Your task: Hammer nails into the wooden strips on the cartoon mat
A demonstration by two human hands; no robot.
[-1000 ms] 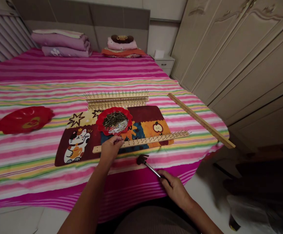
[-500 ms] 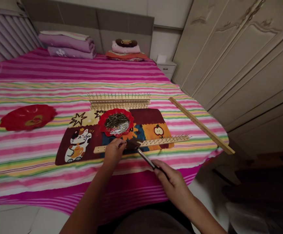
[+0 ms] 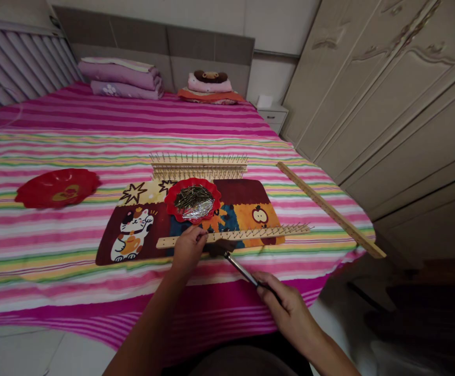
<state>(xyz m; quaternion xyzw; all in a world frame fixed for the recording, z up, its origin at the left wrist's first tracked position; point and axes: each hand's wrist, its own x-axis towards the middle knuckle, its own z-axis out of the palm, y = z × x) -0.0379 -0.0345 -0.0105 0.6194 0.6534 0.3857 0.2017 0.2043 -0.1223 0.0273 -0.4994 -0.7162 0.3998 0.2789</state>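
Note:
A long wooden strip [image 3: 251, 234] studded with upright nails lies across a cartoon cat mat [image 3: 141, 230] on the bed. My left hand [image 3: 188, 248] rests on the strip near its left part, fingers pinched together at the wood; what they pinch is too small to make out. My right hand [image 3: 286, 308] grips the handle of a small hammer [image 3: 231, 257], whose dark head sits just right of my left fingers by the strip. A red scalloped dish [image 3: 171, 196] full of loose nails stands right behind the strip.
A stack of nailed strips [image 3: 199, 166] lies behind the dish. A bare wooden strip [image 3: 329, 208] runs diagonally near the bed's right edge. Another red dish [image 3: 57, 187] sits far left. Folded bedding and a plush toy lie at the headboard. Wardrobe doors stand on the right.
My right hand brought the hammer from the bed's front edge up to the strip beside my left fingers. The left hand stayed at the strip. The camera shifted slightly.

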